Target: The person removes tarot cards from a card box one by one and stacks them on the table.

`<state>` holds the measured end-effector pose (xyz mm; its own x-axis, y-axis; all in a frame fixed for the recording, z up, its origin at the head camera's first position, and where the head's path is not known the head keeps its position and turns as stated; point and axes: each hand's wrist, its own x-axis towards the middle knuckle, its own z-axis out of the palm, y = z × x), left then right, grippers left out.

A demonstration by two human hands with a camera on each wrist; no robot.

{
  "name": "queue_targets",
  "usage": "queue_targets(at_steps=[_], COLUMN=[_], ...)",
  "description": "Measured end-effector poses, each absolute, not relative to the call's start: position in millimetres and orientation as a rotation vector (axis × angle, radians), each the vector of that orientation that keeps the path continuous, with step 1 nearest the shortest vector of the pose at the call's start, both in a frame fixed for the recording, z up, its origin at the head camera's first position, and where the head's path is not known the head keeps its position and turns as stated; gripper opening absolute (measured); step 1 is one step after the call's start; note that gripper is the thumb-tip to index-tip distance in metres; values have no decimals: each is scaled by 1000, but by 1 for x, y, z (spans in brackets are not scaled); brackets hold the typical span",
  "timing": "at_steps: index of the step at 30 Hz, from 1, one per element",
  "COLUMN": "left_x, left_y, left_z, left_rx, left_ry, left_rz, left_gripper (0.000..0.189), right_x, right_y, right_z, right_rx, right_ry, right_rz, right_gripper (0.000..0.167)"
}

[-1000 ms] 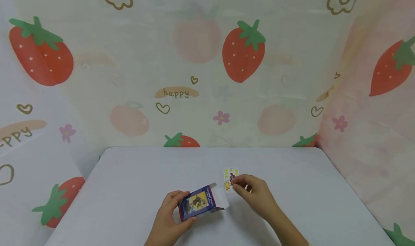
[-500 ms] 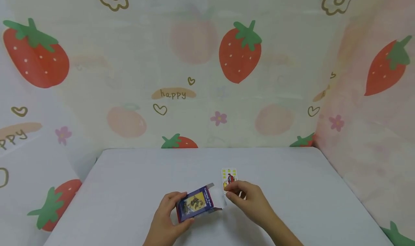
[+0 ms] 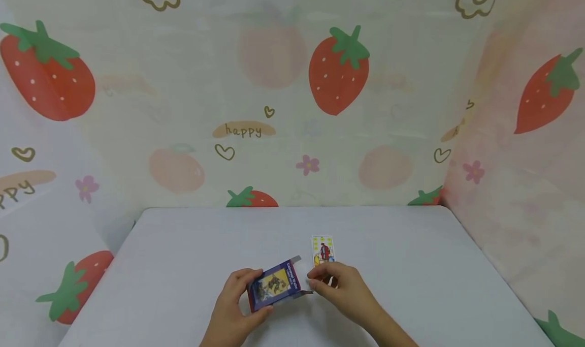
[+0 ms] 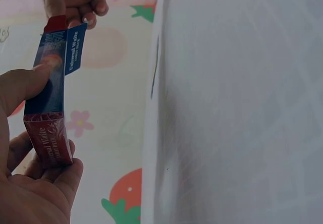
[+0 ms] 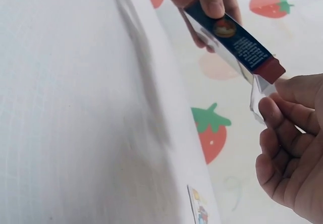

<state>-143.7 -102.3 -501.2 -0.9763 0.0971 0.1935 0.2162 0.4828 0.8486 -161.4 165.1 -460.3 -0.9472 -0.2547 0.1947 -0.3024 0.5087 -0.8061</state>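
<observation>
My left hand (image 3: pixel 237 306) grips a blue and red tarot card box (image 3: pixel 274 286), thumb on one narrow side and fingers on the other. The box is tilted, with its end lid flap (image 4: pixel 75 48) folded out toward my right hand (image 3: pixel 345 291). Thumb and forefinger of that hand pinch at the flap's edge, as the right wrist view shows, though the exact contact is partly hidden. Beyond the right hand a card (image 3: pixel 323 250) with yellow discs and a red-clothed figure lies face up on the table, its lower end covered by the fingers.
A white cloth covers the table (image 3: pixel 205 240). Behind it and at both sides hang printed curtains (image 3: pixel 274 98) with strawberries, flowers and the word "happy". The table's far edge lies a little past the card.
The right hand has moved left and toward me, from over the card to the box's flap. More of the card now shows. My left hand keeps the box nearly still.
</observation>
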Motion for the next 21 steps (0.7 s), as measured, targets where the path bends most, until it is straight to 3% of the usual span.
queue_targets(at_steps=[21], left_x=[-143], left_y=[-100], left_z=[-503], left_rx=[-296], left_ry=[-2571], left_rz=[-1484], left_gripper=[70], right_x=[-165], right_y=[160], right_z=[-472], right_rx=[470], right_ry=[-2758], right_rz=[1483], right_gripper=[14])
